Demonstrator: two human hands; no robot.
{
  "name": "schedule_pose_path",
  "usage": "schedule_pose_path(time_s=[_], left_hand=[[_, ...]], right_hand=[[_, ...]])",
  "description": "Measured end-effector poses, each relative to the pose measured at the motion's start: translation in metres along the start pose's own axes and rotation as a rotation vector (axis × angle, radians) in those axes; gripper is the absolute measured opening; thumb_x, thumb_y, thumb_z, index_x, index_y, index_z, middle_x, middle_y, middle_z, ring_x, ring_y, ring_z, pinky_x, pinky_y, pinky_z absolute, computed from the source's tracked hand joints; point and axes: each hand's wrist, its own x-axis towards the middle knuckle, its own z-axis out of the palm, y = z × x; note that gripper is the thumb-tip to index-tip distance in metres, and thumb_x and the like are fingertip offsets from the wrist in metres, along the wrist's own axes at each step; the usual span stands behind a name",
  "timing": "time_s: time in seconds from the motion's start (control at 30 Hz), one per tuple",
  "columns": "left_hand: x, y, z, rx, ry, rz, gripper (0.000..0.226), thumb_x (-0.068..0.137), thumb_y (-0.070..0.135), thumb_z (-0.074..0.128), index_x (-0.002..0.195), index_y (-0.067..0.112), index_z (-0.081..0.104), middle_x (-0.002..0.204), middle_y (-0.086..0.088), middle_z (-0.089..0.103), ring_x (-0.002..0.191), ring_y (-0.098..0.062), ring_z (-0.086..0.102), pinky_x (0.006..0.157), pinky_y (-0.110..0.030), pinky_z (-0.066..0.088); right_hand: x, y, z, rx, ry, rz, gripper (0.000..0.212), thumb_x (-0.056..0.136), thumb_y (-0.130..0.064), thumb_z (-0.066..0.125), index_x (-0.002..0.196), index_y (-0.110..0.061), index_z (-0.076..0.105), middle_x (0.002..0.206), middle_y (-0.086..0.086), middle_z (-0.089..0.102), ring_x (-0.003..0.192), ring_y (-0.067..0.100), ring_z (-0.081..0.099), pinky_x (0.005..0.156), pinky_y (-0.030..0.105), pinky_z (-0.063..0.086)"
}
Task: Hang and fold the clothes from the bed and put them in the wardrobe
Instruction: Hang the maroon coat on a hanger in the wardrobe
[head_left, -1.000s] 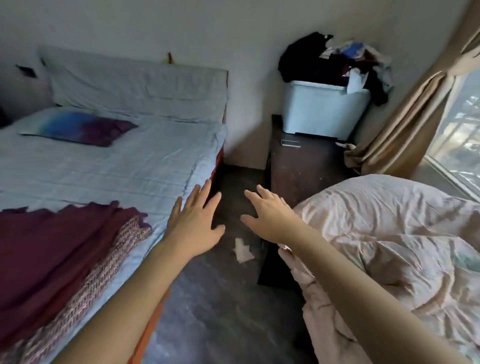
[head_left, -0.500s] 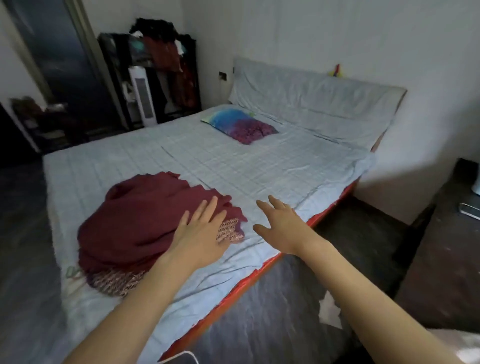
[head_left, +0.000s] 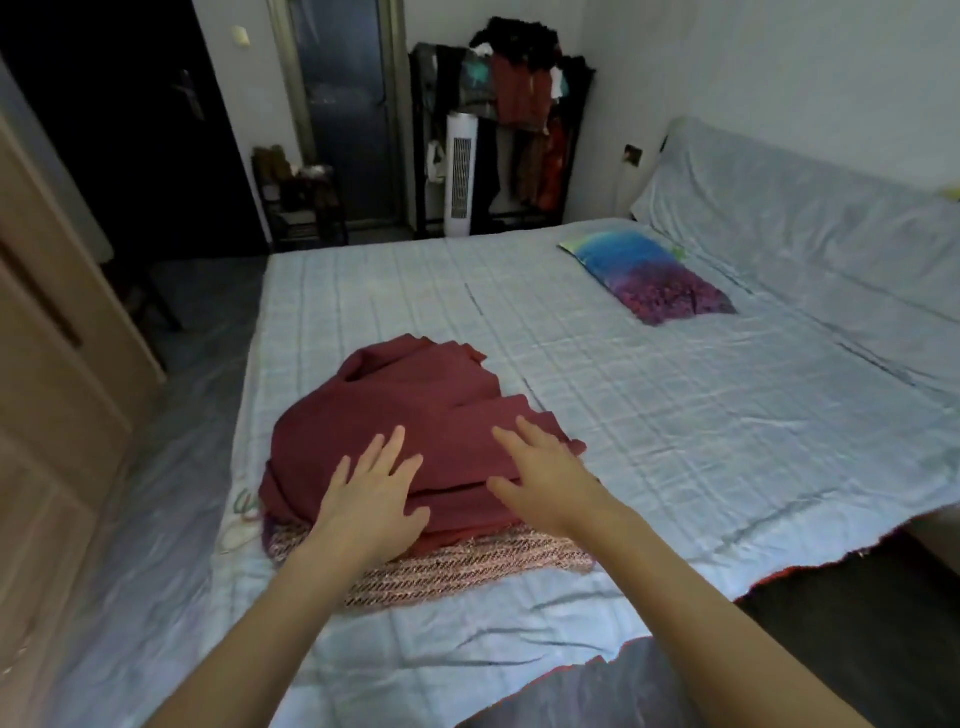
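A heap of dark red cloth (head_left: 405, 410) lies on the near left part of the bed (head_left: 675, 415), on top of a pink and brown patterned garment (head_left: 467, 566). My left hand (head_left: 371, 499) hovers over the front of the red cloth with fingers spread and straight. My right hand (head_left: 545, 473) is stretched out flat over the right side of the heap. Neither hand holds anything. Whether they touch the cloth cannot be told. A dark open clothes rack (head_left: 514, 135) with hanging garments stands against the far wall.
A blue and purple pillow (head_left: 649, 275) lies near the headboard. A white tower fan (head_left: 460, 174) stands by the rack. A wooden door (head_left: 47, 332) is at the left, a dark doorway (head_left: 140, 130) behind it. Dark floor shows at the bed's lower right.
The view has swung left from the bedside floor to the bed. Both hands have come forward over the red cloth heap, which now lies right under them.
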Motion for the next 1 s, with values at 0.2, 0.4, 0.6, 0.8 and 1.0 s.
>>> schedule_pose_path(time_s=[0.2,0.4,0.6,0.8,1.0], left_hand=[[0.076,-0.044,0.015,-0.021,-0.062,-0.047,0.069,0.093,0.053,0.042,0.153,0.032,0.016,0.161,0.004,-0.015,0.149,-0.017,-0.008,0.121,-0.045,0.005],[0.124,-0.063,0.065,-0.110,-0.121,-0.080,0.068,0.093,0.050,0.044,0.153,0.032,0.017,0.162,0.006,-0.013,0.149,-0.015,-0.006,0.121,-0.043,0.007],[0.169,-0.080,0.165,-0.152,-0.186,-0.148,0.074,0.093,0.049,0.045,0.154,0.031,0.009,0.160,0.007,-0.018,0.149,-0.016,-0.006,0.120,-0.043,0.009],[0.208,-0.102,0.288,-0.155,-0.154,-0.312,0.072,0.078,0.057,0.041,0.146,0.031,0.038,0.156,0.000,0.031,0.140,-0.026,0.026,0.104,-0.061,0.034],[0.219,-0.098,0.367,-0.168,-0.054,-0.359,0.076,0.084,0.052,0.044,0.153,0.033,0.019,0.162,0.001,0.014,0.149,-0.027,0.009,0.113,-0.063,0.007]], right_hand=[[0.088,0.010,0.009,-0.007,-0.001,-0.002,0.067,0.095,-0.042,0.049,0.154,-0.027,0.018,0.162,0.009,0.007,0.148,0.028,0.011,0.118,0.047,0.018],[0.144,0.031,0.052,0.002,-0.036,-0.039,0.069,0.092,-0.035,0.052,0.153,-0.023,0.022,0.161,0.013,0.008,0.146,0.030,0.014,0.117,0.044,0.021],[0.205,0.054,0.132,0.020,-0.134,-0.110,0.070,0.093,-0.032,0.051,0.154,-0.022,0.017,0.162,0.011,-0.002,0.148,0.028,0.005,0.119,0.043,0.017],[0.255,0.084,0.231,-0.020,-0.217,-0.153,0.075,0.094,-0.031,0.050,0.155,-0.026,0.006,0.160,0.005,-0.018,0.149,0.024,-0.004,0.121,0.040,0.012],[0.280,0.095,0.312,-0.064,-0.257,-0.187,0.070,0.095,-0.036,0.046,0.154,-0.025,0.011,0.162,0.004,-0.007,0.149,0.021,-0.001,0.119,0.039,0.002]])
